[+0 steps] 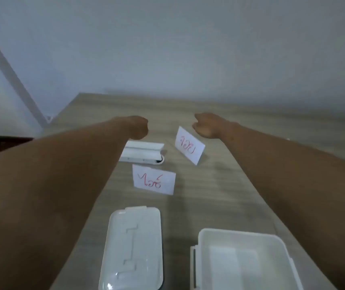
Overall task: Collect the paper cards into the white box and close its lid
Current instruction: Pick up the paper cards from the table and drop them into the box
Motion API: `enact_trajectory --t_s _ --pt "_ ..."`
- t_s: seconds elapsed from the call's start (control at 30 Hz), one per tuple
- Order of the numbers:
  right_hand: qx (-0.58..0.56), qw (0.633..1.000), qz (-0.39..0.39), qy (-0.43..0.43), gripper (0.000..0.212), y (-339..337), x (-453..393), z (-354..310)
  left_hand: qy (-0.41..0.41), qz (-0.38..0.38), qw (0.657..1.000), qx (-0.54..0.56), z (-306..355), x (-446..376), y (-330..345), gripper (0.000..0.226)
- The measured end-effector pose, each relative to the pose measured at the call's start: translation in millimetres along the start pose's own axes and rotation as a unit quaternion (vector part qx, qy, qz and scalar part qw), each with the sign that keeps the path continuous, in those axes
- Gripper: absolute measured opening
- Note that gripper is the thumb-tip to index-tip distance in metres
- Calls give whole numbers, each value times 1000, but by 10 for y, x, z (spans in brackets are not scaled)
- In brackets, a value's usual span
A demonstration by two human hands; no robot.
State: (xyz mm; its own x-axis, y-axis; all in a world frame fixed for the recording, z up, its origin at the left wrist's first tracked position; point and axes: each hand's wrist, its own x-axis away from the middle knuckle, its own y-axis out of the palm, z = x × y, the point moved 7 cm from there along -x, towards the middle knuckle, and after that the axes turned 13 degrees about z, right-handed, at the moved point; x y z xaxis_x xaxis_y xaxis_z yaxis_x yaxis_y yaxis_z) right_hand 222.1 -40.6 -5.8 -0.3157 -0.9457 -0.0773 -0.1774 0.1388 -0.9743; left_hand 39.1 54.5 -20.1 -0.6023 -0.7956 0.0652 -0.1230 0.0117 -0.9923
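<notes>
Cards are what you are after, and two of them show, both standing on the tabletop [219,185] with red writing toward you. Start with the biggest things, though. Your white box [272,243] sits open at about five o'clock in the view, a pale shape resting inside it; whether that is a card already collected I cannot tell. Its lid [134,245] lies flat just beside it at six o'clock, off the box so the opening is free for loading. Beyond, near the centre, a long white case-like object [144,152] lies partly under your left forearm; what it is stays unclear. The near card [153,181] stands just this side of it, and the far card [189,145] leans at about one o'clock from centre.

Your left hand [137,127] and right hand [206,125] both reach out past the cards, fingers curled in toward the palms, holding nothing that shows. The right hand's grip hovers close above the far card's top edge, so that card is probably your next pickup.
</notes>
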Motion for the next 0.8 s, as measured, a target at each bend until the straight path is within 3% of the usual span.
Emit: enact_trajectory --t_s 0.33,0.4,0.47,0.6,0.8 --pt "-16 990 -137 41 47 1839 146 -125 36 -106 992 58 -173 -185 1709 50" --pt "-23 988 -149 38 52 2100 222 -184 40 -105 990 87 -178 -149 1884 54" --pt "-56 985 -157 43 53 2344 278 -243 37 -67 990 122 -202 -129 2007 41" --pt "-121 987 -83 67 33 2487 342 -257 5 -3 983 181 -229 -9 2062 24" --pt "-184 981 -12 58 26 2058 498 -174 8 25 967 252 -181 145 1632 20"
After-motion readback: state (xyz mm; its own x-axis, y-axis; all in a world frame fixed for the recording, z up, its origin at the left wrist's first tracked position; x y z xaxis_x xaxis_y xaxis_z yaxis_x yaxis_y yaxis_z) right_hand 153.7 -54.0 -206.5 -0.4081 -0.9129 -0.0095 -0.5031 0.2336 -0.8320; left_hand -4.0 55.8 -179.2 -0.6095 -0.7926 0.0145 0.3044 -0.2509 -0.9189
